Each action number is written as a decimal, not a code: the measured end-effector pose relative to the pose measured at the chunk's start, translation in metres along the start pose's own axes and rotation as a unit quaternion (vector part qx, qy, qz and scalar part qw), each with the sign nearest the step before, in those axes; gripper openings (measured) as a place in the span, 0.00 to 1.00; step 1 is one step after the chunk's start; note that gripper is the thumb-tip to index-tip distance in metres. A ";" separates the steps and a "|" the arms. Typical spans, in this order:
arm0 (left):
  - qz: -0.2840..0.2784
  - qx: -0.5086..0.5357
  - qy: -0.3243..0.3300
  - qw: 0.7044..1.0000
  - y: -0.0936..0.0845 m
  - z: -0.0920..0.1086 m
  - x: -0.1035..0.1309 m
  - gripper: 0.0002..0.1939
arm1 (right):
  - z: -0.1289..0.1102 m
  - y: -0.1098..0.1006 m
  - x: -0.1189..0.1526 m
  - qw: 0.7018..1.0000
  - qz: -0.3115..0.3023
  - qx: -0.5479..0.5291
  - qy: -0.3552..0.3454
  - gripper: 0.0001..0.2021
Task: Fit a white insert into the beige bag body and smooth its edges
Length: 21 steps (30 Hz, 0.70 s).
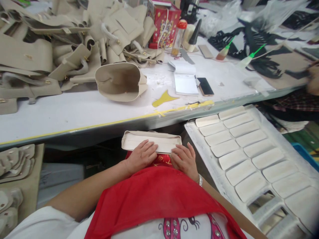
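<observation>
A beige bag piece (129, 141) with a pale flat base lies across my lap, just below the table's front edge. My left hand (146, 153) rests on its near edge left of the middle, fingers bent over the rim and onto the base. At the right end, my right hand (184, 158) holds the near corner, its fingertips on the rim and the thumb side hidden. An open beige bag body (119, 83) lies on its side on the table, beyond the piece and apart from both hands.
Beige bag parts (67, 43) are heaped at the back left of the white table (62, 113). A phone (205, 87), notepad (185, 79) and yellow piece (164, 98) lie nearer. Pale panels (245, 171) cover a board at right. Another person's hand (313, 79) shows far right.
</observation>
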<state>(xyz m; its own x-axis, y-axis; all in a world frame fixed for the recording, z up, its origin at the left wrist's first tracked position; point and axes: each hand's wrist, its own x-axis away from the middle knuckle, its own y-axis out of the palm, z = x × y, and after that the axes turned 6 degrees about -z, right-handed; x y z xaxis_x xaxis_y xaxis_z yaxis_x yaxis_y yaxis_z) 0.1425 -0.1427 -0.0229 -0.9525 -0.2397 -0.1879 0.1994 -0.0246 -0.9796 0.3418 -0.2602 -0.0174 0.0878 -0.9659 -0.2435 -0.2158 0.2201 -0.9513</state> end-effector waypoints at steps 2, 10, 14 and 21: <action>-0.006 0.000 -0.017 1.000 0.000 0.001 -0.005 0.09 | -0.002 -0.001 -0.004 1.000 -0.007 0.015 0.004 0.06; -0.058 0.001 -0.123 0.991 -0.020 0.009 -0.030 0.06 | -0.015 -0.012 -0.021 0.993 -0.026 0.049 0.106 0.06; -0.131 0.039 -0.166 0.977 -0.028 0.005 -0.038 0.09 | -0.017 -0.008 -0.018 0.987 -0.007 0.021 0.159 0.05; -0.204 0.129 -0.191 0.951 -0.032 -0.008 -0.041 0.08 | -0.022 -0.007 -0.016 0.967 0.058 0.047 0.243 0.22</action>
<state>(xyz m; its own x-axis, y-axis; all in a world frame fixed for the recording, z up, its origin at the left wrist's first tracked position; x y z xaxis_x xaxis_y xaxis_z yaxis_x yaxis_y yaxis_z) 0.1736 -0.1242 0.0158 -0.8191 -0.4936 0.2923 -0.0721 -0.4169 -0.9061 0.3207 -0.2494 -0.0024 -0.4042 -0.8786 -0.2542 -0.1047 0.3206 -0.9414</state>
